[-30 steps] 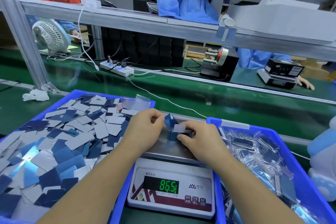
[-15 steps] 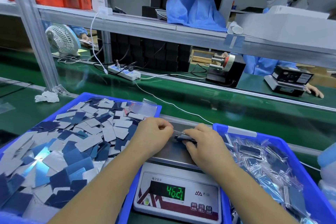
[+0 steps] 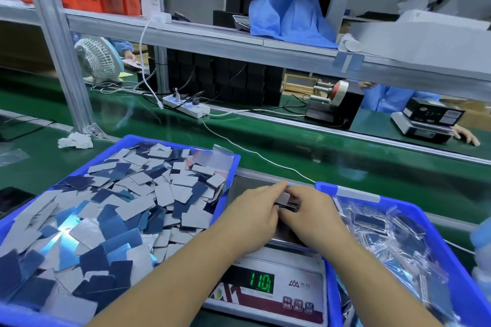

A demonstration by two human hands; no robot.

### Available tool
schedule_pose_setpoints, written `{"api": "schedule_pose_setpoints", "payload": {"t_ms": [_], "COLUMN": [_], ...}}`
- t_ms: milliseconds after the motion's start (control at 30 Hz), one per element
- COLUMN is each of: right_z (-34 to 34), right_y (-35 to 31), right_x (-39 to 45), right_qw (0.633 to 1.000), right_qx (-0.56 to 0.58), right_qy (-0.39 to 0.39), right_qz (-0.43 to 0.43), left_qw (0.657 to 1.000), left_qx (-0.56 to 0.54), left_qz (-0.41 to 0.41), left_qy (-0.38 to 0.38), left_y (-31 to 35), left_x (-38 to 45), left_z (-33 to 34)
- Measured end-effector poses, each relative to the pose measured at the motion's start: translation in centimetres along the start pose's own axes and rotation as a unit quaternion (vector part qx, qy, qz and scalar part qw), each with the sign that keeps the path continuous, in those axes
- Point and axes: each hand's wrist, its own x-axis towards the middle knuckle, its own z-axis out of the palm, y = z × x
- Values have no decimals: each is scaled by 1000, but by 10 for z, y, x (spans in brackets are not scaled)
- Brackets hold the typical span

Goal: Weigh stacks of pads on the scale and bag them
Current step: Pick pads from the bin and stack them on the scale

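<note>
Fingers of both hands meet over the steel platform of the scale point(image 3: 268, 281), and they are closed around a small stack of pads point(image 3: 288, 202). The left hand point(image 3: 255, 218) comes from the left side; its index finger lies stretched along the far edge of the stack, while the other fingers curl under. The right hand point(image 3: 313, 216) covers the near and right side of the stack, with the fingers bent over it. The stack rests low on the platform, near its back edge, and only a grey top and a dark side are visible between the hands. The green display shows digits, but they are blurred.

At the left, the blue tray point(image 3: 183, 141) is full of loose grey and blue pads point(image 3: 127, 210), and its right wall is just beside the scale. Some clear bags point(image 3: 218, 159) lie in its far right corner. At the right, a second blue bin point(image 3: 398, 200) holds bagged pads point(image 3: 377, 223), and its left wall touches the side of the scale. So the hands have walls on both sides. Open room is behind the scale, on the green belt point(image 3: 292, 151), where only a white cable point(image 3: 255, 155) crosses.
</note>
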Motion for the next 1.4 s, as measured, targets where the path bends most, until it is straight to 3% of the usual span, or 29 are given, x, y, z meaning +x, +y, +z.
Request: {"api": "schedule_pose_setpoints", "payload": {"t_ms": [200,433,600,733,867,1033,1267,1400], "right_z": [0,3,7,0,-5,-2,2,-6], "right_y": [4,5,2,5,9,8,7,11], "right_x": [0,-2,-1,0,-3,-3,-3,-5], "right_qw": [1000,1000,1000,999,999,993,995,992], "right_qx": [27,12,5,-10,41,97,56,102], "right_qy": [8,6,7,27,19,47,5,-15], "right_qz": [-1,-12,-19,-22,-30,-39,-81,-70], "left_qw": [995,995,992,986,999,998,998,998], "left_qx": [-20,-31,116,157,27,-32,-13,-8], "left_qz": [2,-75,-45,-49,-23,1,19,16], "left_qy": [102,50,-23,14,11,46,61,68], "left_y": [-6,-30,-29,-21,-8,-8,-21,-22], "left_x": [4,-1,-1,-1,-5,-3,-1,1], "left_z": [-5,-29,-19,-15,-10,-5,-7,-1]}}
